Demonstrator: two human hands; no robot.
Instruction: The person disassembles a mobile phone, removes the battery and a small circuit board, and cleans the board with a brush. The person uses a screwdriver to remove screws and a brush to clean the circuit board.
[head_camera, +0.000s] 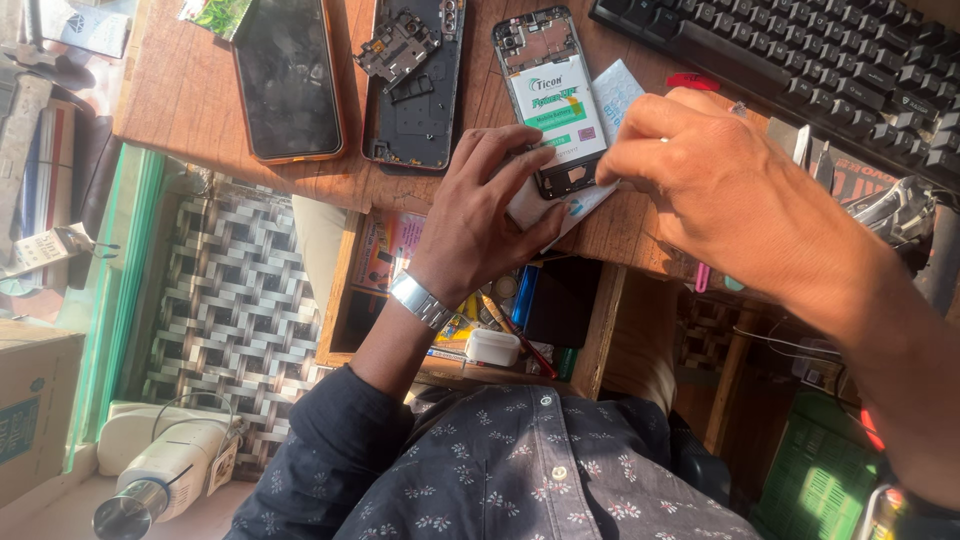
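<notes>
An opened phone (556, 100) with its back cover off lies face down near the front edge of the wooden tabletop (190, 100), its battery with a white and green label exposed, and I see it from the head camera looking straight down. The phone's long axis runs away from me, tilted slightly, with its lower end pointing toward my 2 hands. My left hand (478, 215) reaches up from below, its fingers (520, 165) spread and resting on the phone's lower left edge, steadying it rather than clamping it. My right hand (700, 175) comes in from the right, its fingers curled and pinched at the phone's lower right corner, where a white sheet (612, 95) lies under and beside the phone; whether they grip the sheet or some small tool I cannot tell. Both hands touch the phone's near end, the right one covering more of it. To the left lie a removed back frame (415, 85) with a loose inner plate, and a dark phone in an orange case (288, 78). A black keyboard (800, 60) sits at the upper right. Below the tabletop an open drawer (480, 320) holds small tools and a white box
</notes>
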